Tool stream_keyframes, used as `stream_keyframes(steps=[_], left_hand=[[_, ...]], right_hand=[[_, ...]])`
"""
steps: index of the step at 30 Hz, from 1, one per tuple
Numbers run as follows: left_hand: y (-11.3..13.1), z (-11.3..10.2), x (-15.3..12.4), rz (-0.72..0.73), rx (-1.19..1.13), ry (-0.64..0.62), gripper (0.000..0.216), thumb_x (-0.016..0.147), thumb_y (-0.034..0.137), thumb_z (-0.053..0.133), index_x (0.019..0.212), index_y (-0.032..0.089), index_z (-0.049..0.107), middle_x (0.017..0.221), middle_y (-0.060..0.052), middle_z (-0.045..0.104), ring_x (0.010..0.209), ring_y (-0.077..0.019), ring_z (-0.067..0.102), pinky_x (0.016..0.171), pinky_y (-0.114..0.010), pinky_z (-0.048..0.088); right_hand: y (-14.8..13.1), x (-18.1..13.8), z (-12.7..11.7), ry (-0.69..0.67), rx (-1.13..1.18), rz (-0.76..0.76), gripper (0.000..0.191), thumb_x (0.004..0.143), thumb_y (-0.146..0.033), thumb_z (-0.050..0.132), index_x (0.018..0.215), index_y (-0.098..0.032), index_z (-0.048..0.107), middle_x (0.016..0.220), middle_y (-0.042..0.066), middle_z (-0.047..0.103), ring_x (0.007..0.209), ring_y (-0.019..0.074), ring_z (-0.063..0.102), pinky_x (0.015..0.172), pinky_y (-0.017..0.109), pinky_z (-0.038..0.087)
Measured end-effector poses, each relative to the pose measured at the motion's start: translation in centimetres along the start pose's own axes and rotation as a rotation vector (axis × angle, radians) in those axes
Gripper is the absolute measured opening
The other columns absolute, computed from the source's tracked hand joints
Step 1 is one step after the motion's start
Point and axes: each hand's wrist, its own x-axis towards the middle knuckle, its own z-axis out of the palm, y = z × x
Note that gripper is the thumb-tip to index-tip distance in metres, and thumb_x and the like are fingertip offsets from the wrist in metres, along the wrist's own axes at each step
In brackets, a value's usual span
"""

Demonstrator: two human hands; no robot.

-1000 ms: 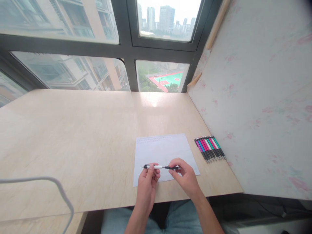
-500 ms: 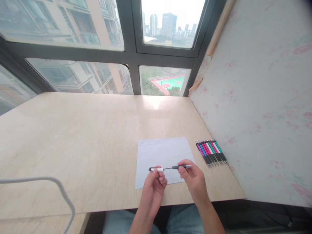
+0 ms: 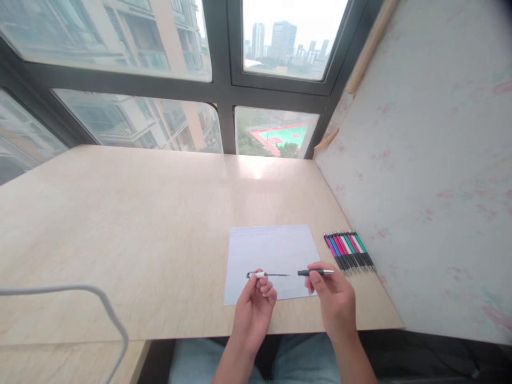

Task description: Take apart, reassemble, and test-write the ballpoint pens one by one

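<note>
- A grey cable [image 3: 48, 290] curved across the near left corner of the pale tabletop [image 3: 160, 229].
- A sheet of paper [image 3: 272, 248] lay on the tabletop, faint writing along its far edge.
- The left hand [image 3: 254, 306], over the near part of the paper, had its thumb and fingers closed around the white pen barrel [image 3: 261, 274], which lay sideways with its clip end to the left.
- A thin dark refill [image 3: 278, 274] stuck out of the barrel to the right, its tip apart from the pen's other half.
- That half, a black grip section [image 3: 304, 272], was pinched between thumb and fingers of the right hand [image 3: 338, 298], its silver tip pointing right.
- Just beyond the right hand, a row of coloured pens [image 3: 348, 252] lay side by side near the flowered wall [image 3: 440, 160].
</note>
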Motion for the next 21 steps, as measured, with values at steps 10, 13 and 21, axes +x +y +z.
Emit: stream_keyframes(steps=[10, 13, 21], left_hand=[[1.4, 0.6, 0.2, 0.015, -0.145, -0.022, 0.023, 0.098, 0.011, 0.036, 0.089, 0.012, 0.058, 0.073, 0.0, 0.046, 0.06, -0.006, 0.047, 0.058, -0.019, 0.045], [1.6, 0.4, 0.2, 0.02, -0.122, -0.019, 0.022, 0.097, 0.011, 0.037, 0.09, 0.012, 0.058, 0.073, 0.0, 0.046, 0.06, -0.0063, 0.047, 0.058, -0.019, 0.045], [1.8, -0.5, 0.6, 0.05, -0.041, -0.019, 0.017, 0.094, 0.011, 0.045, 0.089, 0.011, 0.061, 0.073, -0.001, 0.047, 0.062, -0.0067, 0.046, 0.058, -0.02, 0.044]], right_hand=[[4.7, 1.3, -0.2, -0.116, -0.185, 0.155, 0.027, 0.084, -0.04, 0.065, 0.098, -0.017, 0.066, 0.092, 0.011, 0.071, 0.087, 0.026, 0.068, 0.066, 0.034, 0.056], [6.1, 2.6, -0.3, -0.041, -0.485, 0.039, 0.025, 0.086, -0.039, 0.058, 0.094, -0.017, 0.068, 0.091, 0.011, 0.071, 0.085, 0.0247, 0.065, 0.068, 0.035, 0.053], [7.2, 5.8, 2.6, 0.114, -1.074, -0.135, 0.011, 0.085, -0.03, 0.059, 0.081, -0.02, 0.063, 0.09, 0.007, 0.065, 0.092, 0.0247, 0.053, 0.067, 0.031, 0.039]])
